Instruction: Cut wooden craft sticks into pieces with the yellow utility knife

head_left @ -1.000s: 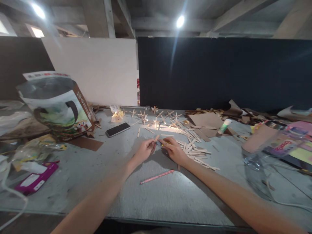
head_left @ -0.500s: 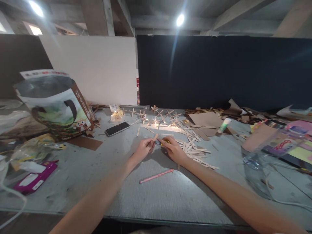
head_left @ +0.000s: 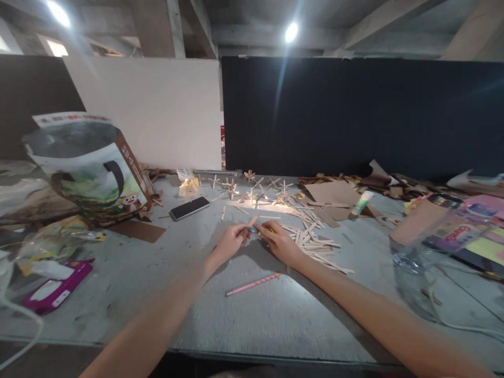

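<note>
Over the middle of the table, my left hand is closed on a short cardboard strip, its tip poking up past the fingers. My right hand is closed on what looks like a small yellow utility knife. Its greyish blade end lies against or right beside the strip; the fingers hide most of the tool. Close to my right hand lies a loose pile of cut cardboard strips. A pink pencil rests on the table in front of both hands.
Several star-shaped pieces made of crossed strips stand behind the hands. A phone and a large printed bag are to the left, a purple device nearer. A glue stick, cardboard sheets and a clear bottle are right.
Both hands stay in nearly the same place with small finger movements. The strip and the blade end shift slightly against each other. The view tilts a little.
</note>
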Action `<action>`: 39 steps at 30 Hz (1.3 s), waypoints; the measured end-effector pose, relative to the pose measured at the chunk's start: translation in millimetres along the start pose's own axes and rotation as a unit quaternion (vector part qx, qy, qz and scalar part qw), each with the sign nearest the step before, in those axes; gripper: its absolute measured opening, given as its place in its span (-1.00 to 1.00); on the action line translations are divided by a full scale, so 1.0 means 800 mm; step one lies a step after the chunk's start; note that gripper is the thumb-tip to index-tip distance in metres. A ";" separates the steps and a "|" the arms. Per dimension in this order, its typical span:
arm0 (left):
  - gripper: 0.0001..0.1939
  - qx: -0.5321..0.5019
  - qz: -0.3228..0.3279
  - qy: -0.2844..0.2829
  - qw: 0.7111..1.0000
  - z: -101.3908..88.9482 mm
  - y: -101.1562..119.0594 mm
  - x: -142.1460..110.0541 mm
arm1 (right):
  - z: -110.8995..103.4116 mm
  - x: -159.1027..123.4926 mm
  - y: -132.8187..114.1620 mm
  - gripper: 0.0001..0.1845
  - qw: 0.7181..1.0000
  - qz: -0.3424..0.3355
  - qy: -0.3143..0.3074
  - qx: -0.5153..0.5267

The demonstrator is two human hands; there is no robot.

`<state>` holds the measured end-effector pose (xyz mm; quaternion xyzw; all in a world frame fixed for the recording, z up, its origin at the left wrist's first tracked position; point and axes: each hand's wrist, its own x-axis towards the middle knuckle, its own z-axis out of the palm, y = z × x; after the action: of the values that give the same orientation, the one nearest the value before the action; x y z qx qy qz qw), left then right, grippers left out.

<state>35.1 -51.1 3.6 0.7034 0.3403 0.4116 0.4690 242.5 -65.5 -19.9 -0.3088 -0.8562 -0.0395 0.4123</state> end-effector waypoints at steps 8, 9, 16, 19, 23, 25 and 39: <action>-0.54 0.001 0.004 0.018 1.000 0.002 0.007 -0.003 | 0.001 -0.001 0.001 -0.42 0.999 0.019 0.016 -0.034; -0.56 0.003 0.002 0.019 1.000 0.002 0.008 -0.004 | 0.000 -0.001 0.002 -0.42 0.999 0.022 0.015 -0.039; -0.63 -0.024 -0.002 0.025 0.999 0.003 0.004 -0.003 | -0.003 0.000 -0.001 -0.44 0.997 0.037 0.016 -0.066; -0.61 -0.053 -0.010 0.012 0.998 0.004 0.001 -0.001 | -0.004 0.001 -0.003 -0.44 0.996 0.037 0.026 -0.075; -0.62 -0.059 -0.026 0.010 0.998 0.005 0.001 0.000 | -0.004 0.002 -0.004 -0.45 0.996 0.030 0.034 -0.078; -0.63 -0.056 -0.032 0.012 0.998 0.005 0.000 0.000 | -0.005 0.002 -0.005 -0.46 0.996 0.027 0.036 -0.079; -0.72 -0.096 -0.073 0.063 0.991 0.008 0.009 -0.004 | -0.002 0.000 0.001 -0.51 0.993 0.063 0.073 -0.064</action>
<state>39.9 -58.6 8.0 0.6009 0.3784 0.4503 0.5413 244.0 -65.3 -19.0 -0.3844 -0.7983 -0.0906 0.4547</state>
